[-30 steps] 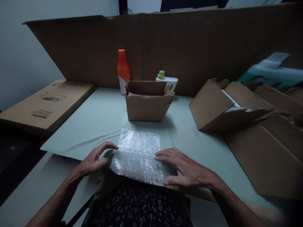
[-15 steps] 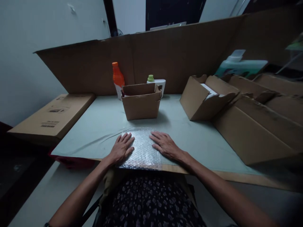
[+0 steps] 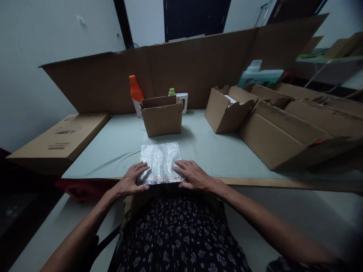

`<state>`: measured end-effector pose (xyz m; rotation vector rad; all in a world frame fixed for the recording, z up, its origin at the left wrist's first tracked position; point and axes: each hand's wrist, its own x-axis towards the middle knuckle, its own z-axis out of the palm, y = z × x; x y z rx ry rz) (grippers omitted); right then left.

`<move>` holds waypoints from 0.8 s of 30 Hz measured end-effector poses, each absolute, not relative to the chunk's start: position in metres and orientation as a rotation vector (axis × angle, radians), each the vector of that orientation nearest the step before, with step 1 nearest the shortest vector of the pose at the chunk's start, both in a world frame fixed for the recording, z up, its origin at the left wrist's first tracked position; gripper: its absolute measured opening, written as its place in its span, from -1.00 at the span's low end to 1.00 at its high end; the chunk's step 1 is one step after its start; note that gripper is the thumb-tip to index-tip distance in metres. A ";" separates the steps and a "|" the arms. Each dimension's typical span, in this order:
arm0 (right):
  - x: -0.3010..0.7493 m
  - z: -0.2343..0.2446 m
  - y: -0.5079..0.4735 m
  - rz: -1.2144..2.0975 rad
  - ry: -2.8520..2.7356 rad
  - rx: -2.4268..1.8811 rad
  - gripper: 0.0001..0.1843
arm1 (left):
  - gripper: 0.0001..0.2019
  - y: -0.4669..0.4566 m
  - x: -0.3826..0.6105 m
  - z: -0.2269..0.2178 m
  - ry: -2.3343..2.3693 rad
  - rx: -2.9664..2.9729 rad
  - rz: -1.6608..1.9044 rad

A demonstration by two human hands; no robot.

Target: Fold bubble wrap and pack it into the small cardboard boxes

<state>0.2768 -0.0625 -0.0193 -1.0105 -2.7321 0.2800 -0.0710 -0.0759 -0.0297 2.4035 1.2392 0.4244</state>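
Touching one bubble-wrap sheet (image 3: pixel 160 160), one left hand (image 3: pixel 131 180), one right hand (image 3: pixel 196 176), each grip unclenched

No readable text; print (image 3: pixel 58 146) on flat carton (image 3: pixel 61 136) illegible.

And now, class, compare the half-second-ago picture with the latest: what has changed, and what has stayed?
The left hand and right hand have drawn back from lying flat on the bubble wrap to its near corners, thumbs now by the near edge. The middle cardboard box and orange bottle stayed put.
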 end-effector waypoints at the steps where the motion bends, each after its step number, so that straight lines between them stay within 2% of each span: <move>1: 0.273 -0.021 -0.062 0.279 -2.708 -1.017 -0.37 | -0.19 -0.078 -0.069 -0.032 1.238 2.417 0.422; 4: 0.269 -0.023 -0.060 0.325 -2.647 -1.018 -0.50 | -0.11 -0.081 -0.064 -0.038 1.234 2.428 0.480; 7: 0.269 -0.021 -0.061 0.342 -2.619 -1.026 -0.59 | -0.13 -0.078 -0.062 -0.042 1.234 2.390 0.576; 10: 0.265 -0.017 -0.062 0.360 -2.573 -1.036 -0.72 | -0.23 -0.075 -0.062 -0.044 1.251 2.330 0.683; 14: 0.258 -0.008 -0.060 0.426 -2.475 -1.023 -0.88 | -0.49 -0.074 -0.057 -0.041 1.297 2.196 0.872; 17: 0.254 0.005 -0.056 0.518 -2.349 -1.007 -0.74 | -0.63 -0.075 -0.054 -0.035 1.337 2.041 1.043; 20: 0.251 0.024 -0.051 0.630 -2.190 -0.980 -0.59 | -0.63 -0.074 -0.054 -0.021 1.348 1.875 1.190; 24: 0.248 0.053 -0.043 0.769 -1.965 -0.912 -0.49 | -0.61 -0.068 -0.051 0.004 1.271 1.706 1.353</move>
